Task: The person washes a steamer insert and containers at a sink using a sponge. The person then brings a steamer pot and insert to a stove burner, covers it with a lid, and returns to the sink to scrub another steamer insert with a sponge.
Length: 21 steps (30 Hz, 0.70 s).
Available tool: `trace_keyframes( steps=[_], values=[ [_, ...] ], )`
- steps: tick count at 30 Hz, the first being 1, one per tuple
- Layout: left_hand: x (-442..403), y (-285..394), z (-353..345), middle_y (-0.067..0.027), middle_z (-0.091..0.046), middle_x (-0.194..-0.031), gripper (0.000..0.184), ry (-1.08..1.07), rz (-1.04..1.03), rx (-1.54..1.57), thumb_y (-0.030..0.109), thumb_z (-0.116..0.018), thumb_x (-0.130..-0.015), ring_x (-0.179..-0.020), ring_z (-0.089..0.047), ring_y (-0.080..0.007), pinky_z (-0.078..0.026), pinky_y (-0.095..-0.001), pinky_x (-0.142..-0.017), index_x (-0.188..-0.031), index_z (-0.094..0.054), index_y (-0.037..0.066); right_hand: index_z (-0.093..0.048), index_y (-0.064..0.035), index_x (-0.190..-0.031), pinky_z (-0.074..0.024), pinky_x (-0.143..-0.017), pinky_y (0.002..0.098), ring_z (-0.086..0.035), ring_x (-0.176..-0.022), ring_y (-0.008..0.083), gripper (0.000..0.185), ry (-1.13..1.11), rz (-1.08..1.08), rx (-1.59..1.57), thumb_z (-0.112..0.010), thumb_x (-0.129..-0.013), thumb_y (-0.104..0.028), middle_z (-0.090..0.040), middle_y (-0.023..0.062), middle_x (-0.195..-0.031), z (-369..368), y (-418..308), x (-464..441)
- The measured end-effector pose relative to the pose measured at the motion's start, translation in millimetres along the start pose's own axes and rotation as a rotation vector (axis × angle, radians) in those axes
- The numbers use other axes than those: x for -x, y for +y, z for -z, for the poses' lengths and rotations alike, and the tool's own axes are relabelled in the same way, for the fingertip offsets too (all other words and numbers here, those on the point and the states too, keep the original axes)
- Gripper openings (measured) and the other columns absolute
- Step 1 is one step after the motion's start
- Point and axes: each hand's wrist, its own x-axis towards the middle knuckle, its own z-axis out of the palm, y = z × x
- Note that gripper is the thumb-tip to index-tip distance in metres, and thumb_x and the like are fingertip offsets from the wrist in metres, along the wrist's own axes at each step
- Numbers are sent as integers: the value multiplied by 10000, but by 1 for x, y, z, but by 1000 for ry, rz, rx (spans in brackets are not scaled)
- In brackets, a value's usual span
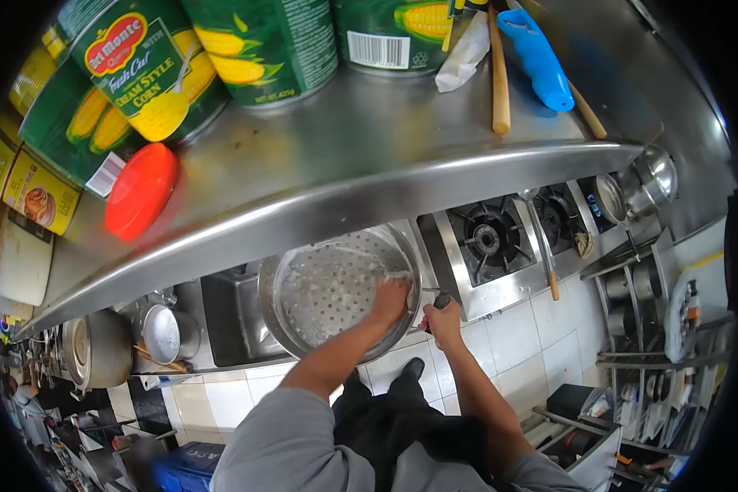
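Note:
A large round metal colander (324,287) with a perforated bottom sits at the sink, whitish wet residue spread over its holes. My left hand (392,298) reaches down inside it, close to the right wall. Its fingers are smeared and partly hidden, so I cannot tell whether they hold anything. Just outside the right rim, my right hand (444,321) is closed around a dark-handled utensil (441,300). A thin metal part of that utensil points left toward the rim; its kind is unclear.
A steel shelf (369,176) overhead carries large corn cans (262,49), a red lid (142,191) and a blue-handled tool (537,61). Right stands a gas stove (485,239) with a long wooden-handled utensil (541,238). Left are a sink basin (230,328) and pots (162,334).

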Motion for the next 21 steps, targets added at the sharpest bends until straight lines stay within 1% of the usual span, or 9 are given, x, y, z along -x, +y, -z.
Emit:
trace_keyframes(
  steps=[2,4,7,10,12,15,17,18,21],
  values=[
    [-19,-31,12,-170,-678,-1045,231,-32,-282,129,99,-617,-759,-997,-644,-305,-404,-520,-923,-976,-688,66,-513,13,-824,-481,-409,348,-555,-426,199,98,-7,-9,-2,-576,-750,32,-544,80,-584,3,8,4],
    [-66,-84,10,-171,-672,-1075,245,-70,-160,-5,93,-643,-752,-1020,-638,-306,-428,-507,-918,-991,-685,60,-513,5,-825,-480,-408,348,-551,-426,198,104,-18,2,-10,-579,-751,33,-536,75,-579,-1,11,7],
    [-78,-164,45,-117,-725,-869,227,-30,363,-315,195,-521,-894,-818,-704,-302,-491,-512,-776,-862,-726,103,-499,-13,-820,-470,-407,345,-540,-423,198,113,49,-77,-175,-573,-753,40,-520,65,-571,3,21,23],
    [9,-211,86,-157,-710,-932,183,-56,804,-256,200,-618,-862,-948,-693,-317,-533,-463,-862,-942,-688,51,-487,-28,-815,-462,-407,352,-525,-407,201,123,117,-58,-306,-565,-755,46,-512,65,-570,-3,21,24],
    [63,-190,92,-155,-712,-940,187,276,721,-597,215,-634,-857,-964,-689,-328,-540,-435,-855,-921,-689,49,-473,-31,-811,-458,-411,360,-513,-393,203,129,133,-80,-294,-562,-754,43,-510,74,-553,-2,22,29],
    [45,-213,68,-144,-713,-933,179,217,949,-497,212,-666,-825,-932,-694,-317,-546,-421,-820,-895,-695,49,-477,5,-839,-441,-394,343,-521,-398,207,131,36,-96,-226,-564,-746,36,-500,80,-553,3,19,26],
    [-11,-204,68,-152,-711,-927,163,21,872,-288,170,-676,-785,-884,-695,-308,-541,-434,-790,-889,-690,45,-483,11,-828,-445,-396,346,-528,-400,211,115,5,-90,-194,-558,-745,40,-506,85,-547,5,24,16],
    [-35,-158,78,-162,-706,-906,167,434,650,6,133,-673,-740,-840,-692,-311,-538,-444,-761,-882,-688,46,-489,16,-816,-450,-399,349,-534,-401,214,100,-28,-92,-161,-552,-744,44,-513,91,-541,8,27,16],
    [-80,-104,16,-176,-683,-950,147,-1,297,-33,140,-677,-699,-923,-657,-337,-483,-510,-816,-815,-703,55,-496,22,-781,-458,-403,353,-541,-400,219,69,-9,-130,-160,-546,-743,49,-519,99,-527,8,22,13]
  ],
)
